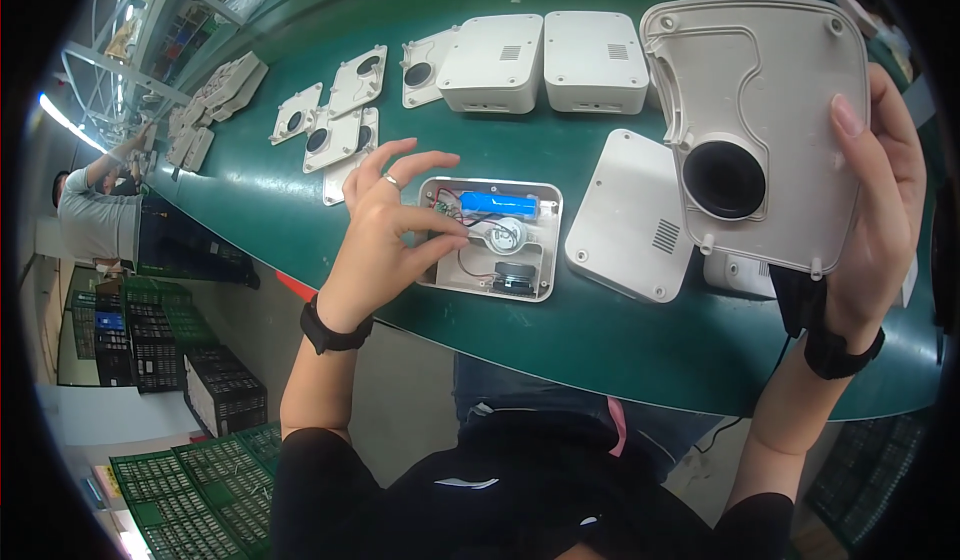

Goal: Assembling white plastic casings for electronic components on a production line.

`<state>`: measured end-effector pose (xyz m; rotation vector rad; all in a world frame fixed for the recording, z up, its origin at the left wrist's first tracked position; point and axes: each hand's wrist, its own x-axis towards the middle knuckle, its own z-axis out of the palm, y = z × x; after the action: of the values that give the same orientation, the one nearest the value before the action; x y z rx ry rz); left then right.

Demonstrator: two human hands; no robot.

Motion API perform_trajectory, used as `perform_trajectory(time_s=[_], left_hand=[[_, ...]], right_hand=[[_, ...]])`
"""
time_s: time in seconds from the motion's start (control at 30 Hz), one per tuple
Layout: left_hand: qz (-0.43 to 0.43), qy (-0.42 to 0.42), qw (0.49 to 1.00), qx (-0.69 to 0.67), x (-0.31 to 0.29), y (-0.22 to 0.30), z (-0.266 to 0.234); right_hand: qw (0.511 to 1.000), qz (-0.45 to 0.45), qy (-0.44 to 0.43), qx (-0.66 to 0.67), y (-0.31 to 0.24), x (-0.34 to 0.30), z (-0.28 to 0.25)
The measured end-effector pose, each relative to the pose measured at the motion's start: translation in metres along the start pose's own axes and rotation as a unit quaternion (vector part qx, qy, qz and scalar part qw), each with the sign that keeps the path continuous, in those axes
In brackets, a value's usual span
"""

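My right hand (880, 205) holds up a white plastic cover (800, 110), its thumb on the face and the other fingers behind. The cover has screw posts at its corners and a black round part (724, 180). My left hand (385, 235) is over an open white housing (548, 260), thumb and index fingertips pinched together, the other fingers raised. Thin dark and red wires run by those fingertips; what is pinched is too small to make out. Inside the housing lie a blue battery (498, 204), a round whitish part (506, 236) and a black block-shaped part (514, 278).
A white case (630, 215) lies beside the housing, and two closed white boxes (492, 63) stand behind. Several similar covers (358, 80) lie at the far left of the green table (420, 350). Green crates (205, 490) stand on the floor left; a person (100, 210) works farther along.
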<state>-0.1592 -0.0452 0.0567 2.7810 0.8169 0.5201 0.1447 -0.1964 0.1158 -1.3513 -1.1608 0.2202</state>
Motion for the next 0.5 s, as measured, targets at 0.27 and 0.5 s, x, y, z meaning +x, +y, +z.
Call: perform_trajectory(time_s=[0.27,0.5], left_hand=[[-0.011,-0.01,1.0,-0.009,-0.007,-0.007,0.002],[-0.056,0.158,0.957,-0.238,-0.023,-0.023,0.001]], right_hand=[[1.0,-0.015,-0.009,0.001,-0.002,0.003,0.0],[0.995,0.014,-0.048,0.088,-0.015,-0.01,0.018]])
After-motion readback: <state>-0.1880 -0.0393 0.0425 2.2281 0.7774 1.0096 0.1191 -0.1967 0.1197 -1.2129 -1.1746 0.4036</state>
